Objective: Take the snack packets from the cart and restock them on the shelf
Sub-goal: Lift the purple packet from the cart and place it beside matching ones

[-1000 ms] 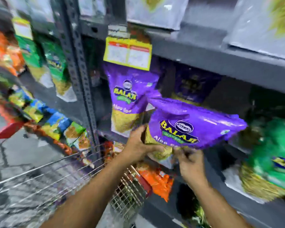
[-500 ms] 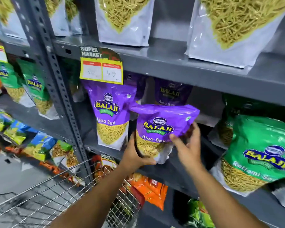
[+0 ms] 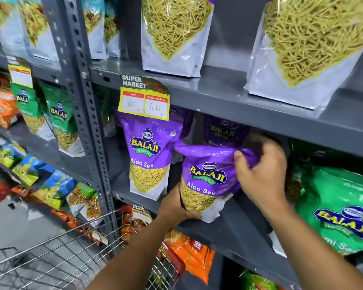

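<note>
A purple Aloo Sev packet (image 3: 205, 181) stands on the grey middle shelf (image 3: 235, 225), its top folded forward. My left hand (image 3: 174, 206) grips its lower left corner from below. My right hand (image 3: 262, 176) holds its upper right edge, thumb pressed on the front. Another purple Aloo Sev packet (image 3: 149, 158) stands upright just to its left, and a third purple packet (image 3: 222, 130) sits behind in shadow. The wire cart (image 3: 57, 262) is at the lower left, and I cannot see any packets inside it.
A green Balaji packet (image 3: 342, 210) leans at the right of the same shelf. White sev bags (image 3: 308, 49) fill the shelf above. A yellow price tag (image 3: 144, 101) hangs from that shelf's edge. A perforated steel upright (image 3: 88, 114) divides the bays. Orange packets (image 3: 191, 254) lie below.
The purple packet went from held in the air in front of the shelf to standing on the shelf board. My right hand shifted from its underside up to its top right edge.
</note>
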The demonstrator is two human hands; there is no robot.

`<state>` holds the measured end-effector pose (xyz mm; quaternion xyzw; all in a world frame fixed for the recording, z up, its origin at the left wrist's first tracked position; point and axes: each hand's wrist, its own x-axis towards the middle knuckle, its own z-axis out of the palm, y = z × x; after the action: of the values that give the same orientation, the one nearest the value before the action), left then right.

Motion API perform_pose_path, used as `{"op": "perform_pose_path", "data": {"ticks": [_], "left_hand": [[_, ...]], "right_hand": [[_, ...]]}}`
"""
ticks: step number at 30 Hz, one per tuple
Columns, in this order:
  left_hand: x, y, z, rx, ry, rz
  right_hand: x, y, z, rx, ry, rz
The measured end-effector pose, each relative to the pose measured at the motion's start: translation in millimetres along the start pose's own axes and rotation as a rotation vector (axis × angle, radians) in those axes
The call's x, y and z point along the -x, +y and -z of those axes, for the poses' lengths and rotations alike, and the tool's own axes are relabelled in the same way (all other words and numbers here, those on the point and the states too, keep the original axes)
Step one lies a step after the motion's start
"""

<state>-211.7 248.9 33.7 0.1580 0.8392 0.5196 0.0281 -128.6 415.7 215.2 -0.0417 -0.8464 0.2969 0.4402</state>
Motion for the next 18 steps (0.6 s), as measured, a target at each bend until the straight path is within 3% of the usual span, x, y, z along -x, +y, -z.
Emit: {"op": "perform_pose_path", "data": {"ticks": [2, 6, 10, 13, 18], "left_hand": [[2, 0, 1, -0.019, 0.008, 0.009], [2, 3, 4, -0.086, 0.011, 0.005], [-2, 2, 2, -0.082, 0.023, 0.029], [-10, 10, -8, -0.087, -0.034, -0.014], [-5, 8, -9, -0.041, -0.017, 0.001]], "right_hand": [[-13, -33, -2, 0.398, -0.213, 0.22], [-34, -72, -33, 0.54, -0.509, 0.428], [-50, -69, -33, 0.412, -0.591, 0.133], [-49, -62, -13, 0.506, -0.501, 0.152], [-45, -37, 37, 0.623, -0.614, 0.109]]}}
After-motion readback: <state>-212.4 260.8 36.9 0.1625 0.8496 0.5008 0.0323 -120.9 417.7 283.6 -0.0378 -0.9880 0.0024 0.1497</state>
